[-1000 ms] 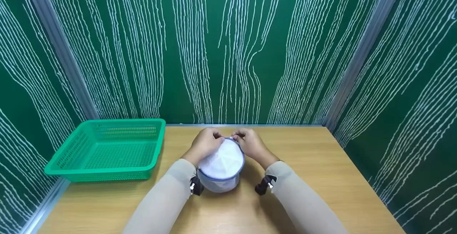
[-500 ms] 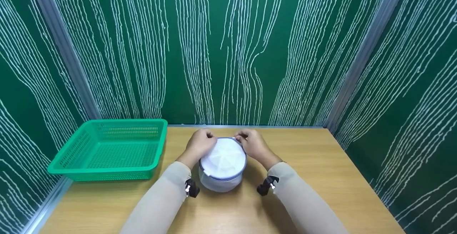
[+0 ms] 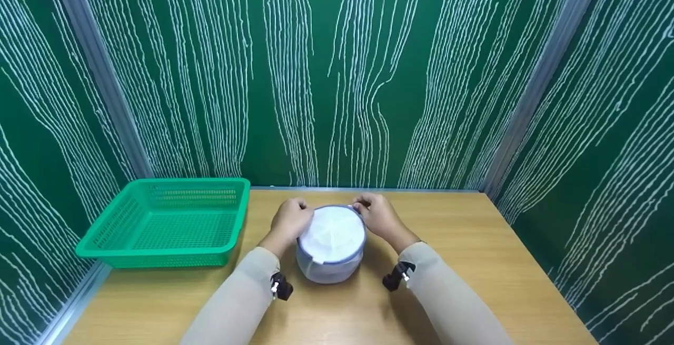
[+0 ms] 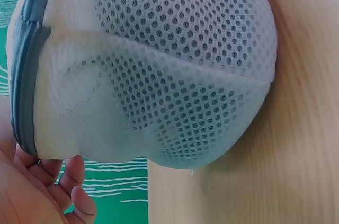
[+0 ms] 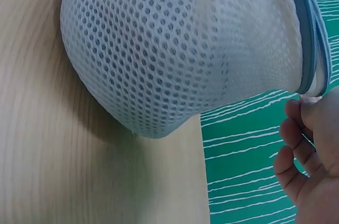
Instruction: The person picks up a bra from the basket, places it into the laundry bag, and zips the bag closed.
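Note:
A white mesh laundry bag (image 3: 333,234), round with a flat top, stands upright on the wooden table. Blue-grey zipper trim (image 4: 25,86) circles its top edge, and a small white tab (image 3: 317,260) shows on the near side. My left hand (image 3: 289,222) pinches the trim at the upper left of the rim. At the upper right, my right hand (image 3: 381,217) pinches the rim between thumb and forefinger. In the right wrist view the zipper band (image 5: 306,33) looks slightly parted near those fingertips; the other fingers curl loosely below.
A green plastic basket (image 3: 158,253) with perforated walls stands on the table (image 3: 447,260) to the left. Green panels (image 3: 337,81) with wavy white lines enclose the back and sides. Black wrist mounts (image 3: 281,286) sit on both sleeves.
My left hand has slid left and nearer along the rim, widening the gap between the hands. The right hand keeps its grip at the upper right. The white tab has come into view in front.

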A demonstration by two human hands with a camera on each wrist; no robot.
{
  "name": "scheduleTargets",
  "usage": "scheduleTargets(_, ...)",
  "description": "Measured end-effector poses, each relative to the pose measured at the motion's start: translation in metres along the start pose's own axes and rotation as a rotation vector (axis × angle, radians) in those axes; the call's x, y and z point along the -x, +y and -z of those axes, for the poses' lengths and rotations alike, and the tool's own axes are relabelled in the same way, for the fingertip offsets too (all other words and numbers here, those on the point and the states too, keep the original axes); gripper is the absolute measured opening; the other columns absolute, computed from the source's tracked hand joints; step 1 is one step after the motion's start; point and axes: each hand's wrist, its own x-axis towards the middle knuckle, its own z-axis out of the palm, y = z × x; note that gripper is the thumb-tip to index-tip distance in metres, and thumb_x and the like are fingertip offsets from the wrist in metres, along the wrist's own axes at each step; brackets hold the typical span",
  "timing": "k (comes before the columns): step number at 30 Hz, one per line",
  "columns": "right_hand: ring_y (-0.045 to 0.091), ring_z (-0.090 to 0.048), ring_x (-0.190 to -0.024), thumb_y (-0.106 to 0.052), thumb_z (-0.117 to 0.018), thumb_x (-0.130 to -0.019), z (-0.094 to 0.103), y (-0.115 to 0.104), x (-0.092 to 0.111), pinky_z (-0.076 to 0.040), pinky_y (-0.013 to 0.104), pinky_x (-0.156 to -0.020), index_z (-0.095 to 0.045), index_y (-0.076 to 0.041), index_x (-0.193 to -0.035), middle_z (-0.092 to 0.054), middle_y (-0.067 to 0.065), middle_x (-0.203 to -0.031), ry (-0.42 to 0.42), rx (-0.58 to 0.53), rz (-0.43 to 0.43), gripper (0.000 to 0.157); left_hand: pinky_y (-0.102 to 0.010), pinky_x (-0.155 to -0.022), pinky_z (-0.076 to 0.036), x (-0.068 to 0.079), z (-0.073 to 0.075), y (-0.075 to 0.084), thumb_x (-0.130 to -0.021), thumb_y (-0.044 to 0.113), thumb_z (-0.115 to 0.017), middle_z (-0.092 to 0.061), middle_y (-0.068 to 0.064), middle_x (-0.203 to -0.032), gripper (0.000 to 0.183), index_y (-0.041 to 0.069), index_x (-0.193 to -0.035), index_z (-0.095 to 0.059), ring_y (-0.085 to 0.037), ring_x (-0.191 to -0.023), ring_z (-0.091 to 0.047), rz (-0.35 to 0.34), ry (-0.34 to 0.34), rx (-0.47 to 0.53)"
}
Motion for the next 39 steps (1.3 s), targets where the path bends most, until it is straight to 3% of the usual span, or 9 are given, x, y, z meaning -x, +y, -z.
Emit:
scheduleTargets(4, 0.030, -0.079, -0.114, 0.000, -0.069, -0.110, -0.002, 0.002, -0.002, -0.067, 0.047, -0.105, -0.081, -0.006, -0.108, -0.083, 0.012, -0.111, 0.010, -0.008, -0.002, 0.013, -0.037, -0.077, -0.051, 0.000, -0.003, 0.002, -0.111, 0.027, -0.061, -0.064, -0.006, -0.095, 0.023, 0.014, -0.094, -0.068, -0.024, -0.090, -0.061, -0.004, 0.031, -0.031)
scheduleTargets(9, 0.030, -0.079, -0.115, -0.002, -0.069, -0.111, -0.003, 0.004, -0.004, -0.067, 0.046, -0.105, -0.082, -0.005, -0.112, -0.084, 0.013, -0.114, 0.013, -0.026, -0.006, 0.013, -0.048, -0.097, -0.061, -0.002, -0.005, 0.008, -0.111, 0.026, -0.063, -0.077, -0.008, -0.112, 0.020, 0.012, -0.109, -0.078, -0.028, -0.106, -0.070, -0.048, 0.059, -0.120)
scheduleTargets(17, 0.030, -0.080, -0.113, 0.001, -0.069, -0.110, -0.006, 0.007, -0.004, -0.067, 0.046, -0.105, -0.083, -0.005, -0.109, -0.084, 0.012, -0.111, 0.015, -0.036, -0.001, 0.015, -0.050, -0.109, -0.061, -0.004, -0.011, 0.017, -0.112, 0.029, -0.065, -0.077, -0.008, -0.127, 0.027, 0.011, -0.125, -0.081, -0.028, -0.120, -0.072, -0.087, 0.024, -0.178)
scheduleTargets(24, 0.032, -0.080, -0.112, -0.001, -0.069, -0.110, -0.011, 0.004, -0.005, -0.067, 0.049, -0.103, -0.083, -0.003, -0.109, -0.085, 0.014, -0.112, 0.004, -0.011, 0.044, 0.014, -0.052, -0.109, -0.062, -0.001, -0.016, 0.028, -0.115, 0.032, -0.066, -0.080, -0.009, -0.128, 0.029, 0.012, -0.124, -0.084, -0.031, -0.122, -0.076, -0.196, 0.056, -0.326)
scheduleTargets(30, 0.034, -0.081, -0.111, 0.001, -0.071, -0.108, -0.014, 0.001, -0.005, -0.067, 0.049, -0.102, -0.084, -0.001, -0.109, -0.085, 0.016, -0.111, -0.001, -0.014, 0.054, 0.013, -0.055, -0.115, -0.057, -0.002, -0.018, 0.036, -0.116, 0.027, -0.066, -0.078, -0.009, -0.130, 0.025, 0.014, -0.126, -0.085, -0.033, -0.127, -0.073, -0.257, -0.001, -0.364)
scheduleTargets(39, 0.033, -0.082, -0.112, -0.001, -0.073, -0.108, -0.014, -0.002, -0.002, -0.067, 0.047, -0.103, -0.085, -0.003, -0.109, -0.086, 0.015, -0.112, -0.015, -0.015, 0.039, 0.012, -0.059, -0.118, -0.046, -0.005, -0.022, 0.032, -0.116, 0.027, -0.066, -0.077, -0.003, -0.123, 0.019, 0.018, -0.115, -0.083, -0.029, -0.124, -0.069, -0.244, -0.041, -0.397)
